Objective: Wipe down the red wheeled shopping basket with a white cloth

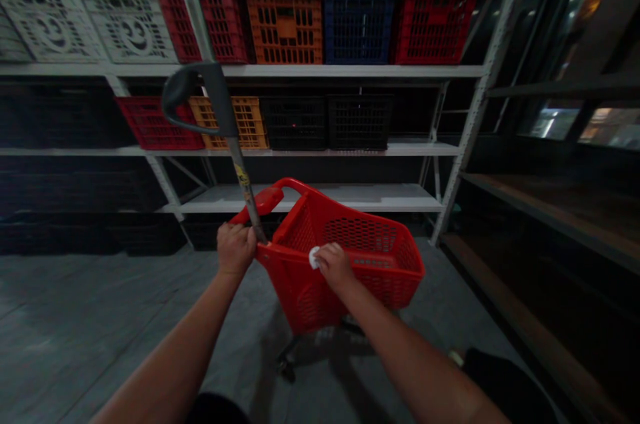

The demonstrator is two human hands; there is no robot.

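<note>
A red plastic shopping cart (pixel 300 277) stands in front of me on its wheels, its basket pointing right. My left hand (pixel 236 247) is wrapped round the cart's handle at its near left end. With my right hand (pixel 334 264) I pinch a small white cloth or tissue (pixel 314 257) against the near top rim of the basket. A metal pole (pixel 245 187) with a dark grey loop grip (pixel 225 101) rises beside the handle, close to my left hand; its lower end is hidden behind the cart.
Behind the cart stands a white metal rack (pixel 320 196) with red, orange, blue, white and black crates, among them an orange crate (pixel 285 27). Dark shelving (pixel 540 201) runs along the right. Grey concrete floor (pixel 100 324) lies around the cart.
</note>
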